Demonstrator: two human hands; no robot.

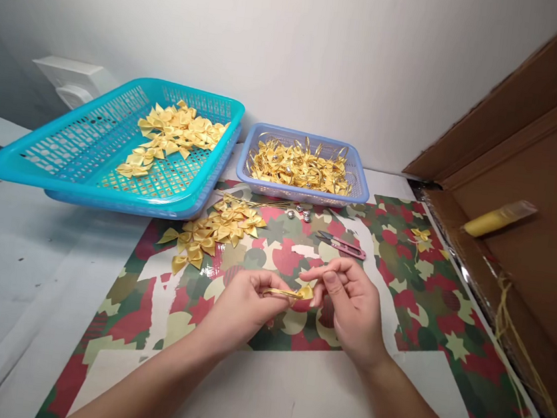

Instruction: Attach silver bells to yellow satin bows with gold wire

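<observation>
My left hand [253, 300] pinches a loop of gold cord [276, 292] between thumb and fingers. A yellow ribbon bow [306, 293] sits at the loop's right end, between my two hands. My right hand [351, 304] is at the bow's right side, its fingers curled and the thumb pressed in; what it grips, if anything, is too small to tell. Beyond my hands lie a pile of loose yellow bows [223, 226], gold cord lengths [254, 202], several small silver bells [306, 216] and pink-handled thread snips [342, 244].
A turquoise basket [27, 163] with yellow bows stands at the left, stacked on a blue one. Behind the work spot, a lilac basket [303, 193] holds bows on gold loops with bells. Cardboard [528, 177] walls the right side, with a yellow-filled tube [501, 218] and hanging threads [502, 315].
</observation>
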